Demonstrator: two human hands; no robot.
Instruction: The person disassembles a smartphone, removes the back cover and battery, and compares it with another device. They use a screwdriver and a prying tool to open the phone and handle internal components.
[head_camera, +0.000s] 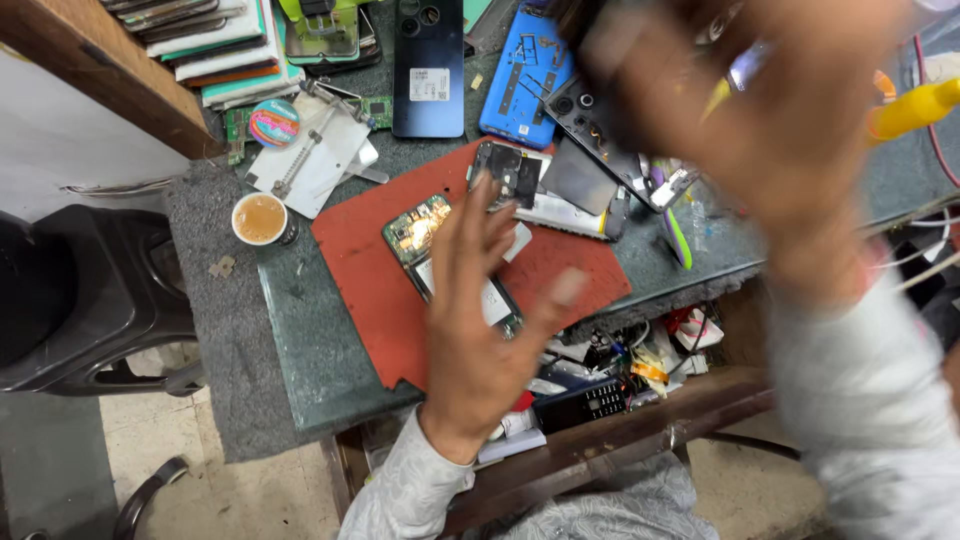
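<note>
An opened phone (415, 232) with its green circuit board showing lies on a red mat (350, 270) on the green bench. My left hand (480, 330) hovers over its lower half with the fingers spread and nothing visibly gripped. My right hand (790, 120) is raised near the camera at the upper right and is badly blurred. Something dark blurs at its fingertips, and whether it holds anything is unclear. A small dark phone part (505, 170) and a grey panel (578, 180) lie just beyond my left fingertips.
A dark blue phone back (428, 70) and a blue phone frame (520, 80) lie at the far edge. A cup of tea (260, 218), a white clamp jig (310, 150) and stacked phones (220, 40) sit left. An open cluttered drawer (620, 375) is below, a black chair (90, 300) far left.
</note>
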